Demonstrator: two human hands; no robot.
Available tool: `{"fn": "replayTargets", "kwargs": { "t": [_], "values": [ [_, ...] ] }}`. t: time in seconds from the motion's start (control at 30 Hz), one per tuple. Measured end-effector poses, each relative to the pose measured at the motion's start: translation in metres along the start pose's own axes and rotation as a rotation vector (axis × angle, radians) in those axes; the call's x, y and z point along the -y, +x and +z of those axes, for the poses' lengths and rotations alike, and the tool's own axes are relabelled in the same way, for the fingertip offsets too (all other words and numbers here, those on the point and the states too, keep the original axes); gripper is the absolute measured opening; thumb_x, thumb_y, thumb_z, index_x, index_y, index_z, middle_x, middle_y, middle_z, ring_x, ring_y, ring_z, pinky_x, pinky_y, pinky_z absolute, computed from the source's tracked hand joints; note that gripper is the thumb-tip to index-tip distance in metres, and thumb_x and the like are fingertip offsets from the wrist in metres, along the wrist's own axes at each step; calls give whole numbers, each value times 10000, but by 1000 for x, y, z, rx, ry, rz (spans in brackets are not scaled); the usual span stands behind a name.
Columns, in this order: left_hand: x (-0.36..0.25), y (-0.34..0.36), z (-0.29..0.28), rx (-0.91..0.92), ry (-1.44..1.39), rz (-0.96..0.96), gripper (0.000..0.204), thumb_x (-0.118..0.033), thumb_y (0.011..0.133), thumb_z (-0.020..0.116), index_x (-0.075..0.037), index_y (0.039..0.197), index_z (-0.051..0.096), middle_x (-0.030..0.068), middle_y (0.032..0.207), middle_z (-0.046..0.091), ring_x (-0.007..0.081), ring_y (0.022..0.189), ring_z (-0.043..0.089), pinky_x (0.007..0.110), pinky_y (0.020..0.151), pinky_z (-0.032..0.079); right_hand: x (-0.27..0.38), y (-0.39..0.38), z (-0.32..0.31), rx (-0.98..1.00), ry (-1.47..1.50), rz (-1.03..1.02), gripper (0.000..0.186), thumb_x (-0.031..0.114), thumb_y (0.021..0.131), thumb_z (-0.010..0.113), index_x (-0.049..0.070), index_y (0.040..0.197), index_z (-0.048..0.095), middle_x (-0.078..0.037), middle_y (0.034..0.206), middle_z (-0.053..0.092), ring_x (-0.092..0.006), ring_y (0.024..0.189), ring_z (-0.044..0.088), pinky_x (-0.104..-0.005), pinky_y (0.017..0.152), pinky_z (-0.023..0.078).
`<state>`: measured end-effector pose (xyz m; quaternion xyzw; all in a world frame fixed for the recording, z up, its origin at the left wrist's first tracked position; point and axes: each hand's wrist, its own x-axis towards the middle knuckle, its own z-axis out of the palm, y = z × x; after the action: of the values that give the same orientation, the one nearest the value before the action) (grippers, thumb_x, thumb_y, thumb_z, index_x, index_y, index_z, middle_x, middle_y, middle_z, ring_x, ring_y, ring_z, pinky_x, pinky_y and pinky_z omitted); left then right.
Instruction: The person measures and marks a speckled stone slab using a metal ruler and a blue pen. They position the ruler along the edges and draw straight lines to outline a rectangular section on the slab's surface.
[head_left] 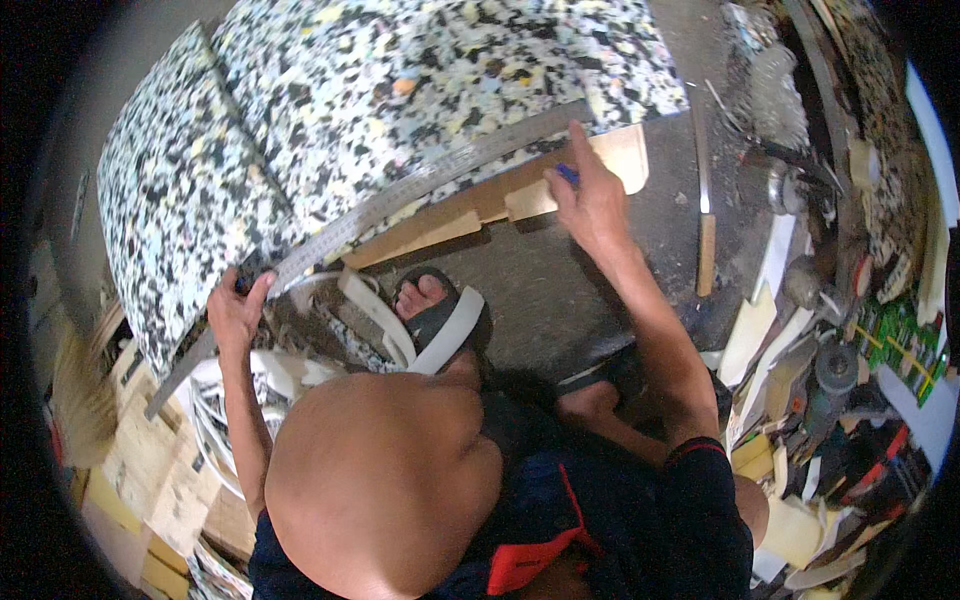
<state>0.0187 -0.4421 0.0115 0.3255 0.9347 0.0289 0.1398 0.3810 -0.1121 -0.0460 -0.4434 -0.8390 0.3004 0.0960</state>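
The near end of a long steel ruler is pinched by the left hand, fingers curled over its edge. The ruler is laid across a speckled foam sheet. Its far end is pressed by the right hand, in which a blue marker is gripped.

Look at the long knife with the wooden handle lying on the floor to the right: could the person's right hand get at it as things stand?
Probably yes. The right hand holds a blue pen at the steel ruler; the knife lies nearby on bare floor with nothing between, though the pen occupies the fingers.
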Motion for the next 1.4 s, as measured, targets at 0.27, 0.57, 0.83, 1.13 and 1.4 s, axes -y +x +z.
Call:
{"fn": "replayTargets", "kwargs": {
  "t": [0.27,0.57,0.83,1.13,1.4],
  "values": [
    [-4,-3,-13,28,123,-19,673,-642,778,735,19,831,615,214,659,612,411,657,602,468,633,462,36,33,-53,-115,352,-126,262,205,977,575,2,1071,712,-160,842,674,-232,782,665,-321,725,513],
    [-1,-1,-8,27,121,3,695,-651,778,737,31,829,612,187,605,574,356,588,565,457,600,454,47,106,-21,473,800,4,239,315,951,650,94,1018,714,21,756,639,-63,673,554,-232,573,420],
    [-2,-3,-9,44,126,24,705,-663,790,720,30,797,592,180,581,530,344,574,522,455,589,435,37,117,1,472,666,-188,193,293,876,737,108,931,723,63,707,604,-33,608,516,-216,529,395],
    [3,-3,-7,24,92,37,686,-644,795,728,22,776,565,169,564,495,322,550,477,447,570,419,34,120,0,514,617,-210,186,243,829,766,80,904,714,75,647,567,-24,567,464,-216,506,336],
    [3,0,-8,52,127,40,691,-645,795,723,36,826,606,187,601,556,345,574,547,448,583,456,26,121,10,519,595,-229,173,231,828,767,71,875,719,70,667,589,-33,582,481,-229,521,355]
  ]
}}
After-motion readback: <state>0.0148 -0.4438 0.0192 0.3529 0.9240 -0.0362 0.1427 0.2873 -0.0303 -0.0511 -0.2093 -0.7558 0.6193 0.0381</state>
